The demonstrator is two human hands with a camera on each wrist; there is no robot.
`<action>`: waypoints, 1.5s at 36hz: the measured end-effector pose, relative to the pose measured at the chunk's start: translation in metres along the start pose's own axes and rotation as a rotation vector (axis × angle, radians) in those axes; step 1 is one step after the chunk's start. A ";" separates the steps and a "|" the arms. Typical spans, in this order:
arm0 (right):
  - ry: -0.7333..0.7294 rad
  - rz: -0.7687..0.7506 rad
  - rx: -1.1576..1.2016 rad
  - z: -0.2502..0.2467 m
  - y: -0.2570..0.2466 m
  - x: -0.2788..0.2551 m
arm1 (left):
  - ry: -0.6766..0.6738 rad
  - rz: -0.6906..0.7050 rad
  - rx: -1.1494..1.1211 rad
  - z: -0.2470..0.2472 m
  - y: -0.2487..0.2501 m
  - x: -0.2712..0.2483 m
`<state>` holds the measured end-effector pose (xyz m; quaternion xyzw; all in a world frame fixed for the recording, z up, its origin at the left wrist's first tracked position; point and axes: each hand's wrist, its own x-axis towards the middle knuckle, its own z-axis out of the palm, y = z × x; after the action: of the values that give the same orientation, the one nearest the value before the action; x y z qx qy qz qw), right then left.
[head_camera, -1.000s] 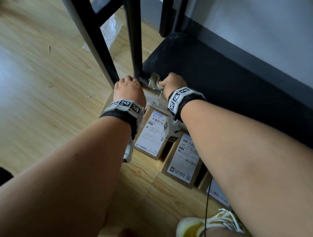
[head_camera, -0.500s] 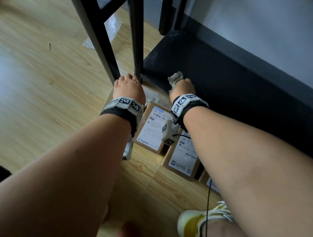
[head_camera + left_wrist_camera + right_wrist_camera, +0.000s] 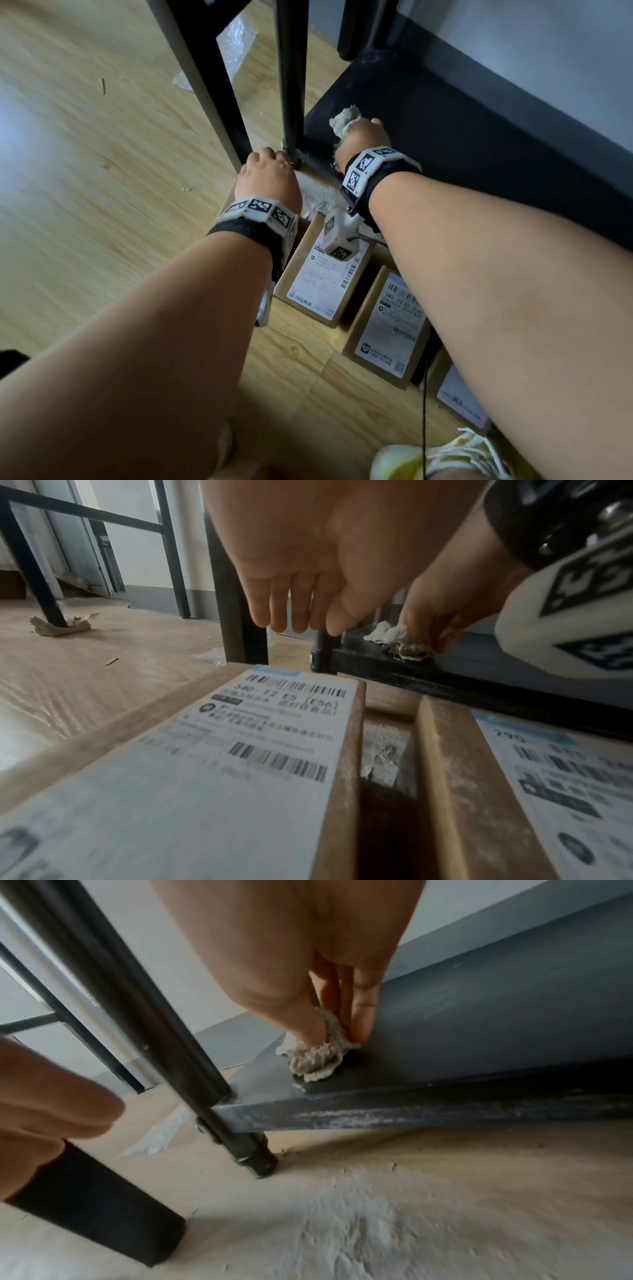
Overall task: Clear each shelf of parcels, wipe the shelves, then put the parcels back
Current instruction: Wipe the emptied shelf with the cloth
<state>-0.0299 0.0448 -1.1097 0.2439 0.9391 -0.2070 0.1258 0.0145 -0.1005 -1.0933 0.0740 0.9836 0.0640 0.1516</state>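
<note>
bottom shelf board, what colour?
Matte black, dusted grey-white along its front edge: bottom shelf. Clearest in the right wrist view.

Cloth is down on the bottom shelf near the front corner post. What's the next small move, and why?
Probably sweep the cloth along the shelf away from the post. The right hand pinches it against the board by that corner, the rest of the dark board lies bare, and the parcels sit on the floor.

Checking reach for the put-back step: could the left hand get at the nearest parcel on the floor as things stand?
Probably yes. The left hand holds nothing and hovers just past the parcel, whose labelled top lies uncovered; only the left forearm hangs over it.
</note>
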 end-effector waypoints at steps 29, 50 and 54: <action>-0.135 -0.079 0.018 -0.011 -0.047 0.040 | -0.060 0.113 -0.034 0.002 -0.015 0.033; -0.253 0.095 0.175 0.009 0.004 -0.029 | -0.050 0.236 -0.014 -0.010 -0.023 0.004; 0.060 0.066 0.224 0.008 0.029 -0.050 | -0.057 0.274 -0.003 -0.010 -0.025 0.001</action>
<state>0.0287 0.0444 -1.1092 0.2933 0.9049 -0.2989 0.0766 0.0069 -0.1258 -1.0876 0.2093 0.9595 0.0833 0.1693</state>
